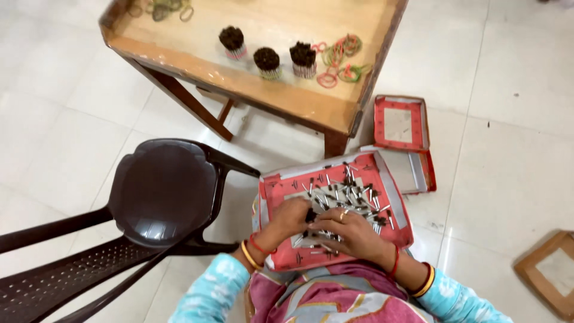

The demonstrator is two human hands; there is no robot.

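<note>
At the bottom centre of the frame the person's lap is covered in pink patterned cloth, with light blue sleeves to either side. On the lap rests a shallow red tray [281, 258] with grey edging, strewn with small dark-tipped metal pieces [353, 194] that lie loose across its middle and upper part.

The left hand [288, 217], with gold and red bangles at the wrist, sits on the lower left part of the tray, its fingers curled together around a small bunch of the dark pieces [311, 215]. The right hand [350, 233], wearing a ring and with red and gold bangles on the forearm, lies just beside it toward the centre of the tray; its fingers are bent and close together over the scattered pieces, touching the bunch from the right, though whether it actually pinches anything cannot be told.

To the left of the frame stands a dark brown plastic chair [161, 191], seat facing up. Right of the tray, on the pale tiled floor, lie two more open red box trays [402, 125], one overlapping the other, and a brown cardboard lid [550, 272] sits at the lower right edge.

At the top of the frame is a low wooden table [287, 101] with raised rims. On it stand three upright bundles of dark-tipped pieces [267, 62], bound at the base, and near them on the right a heap of coloured rubber bands [341, 57]. More bands lie at the table's upper left corner.
</note>
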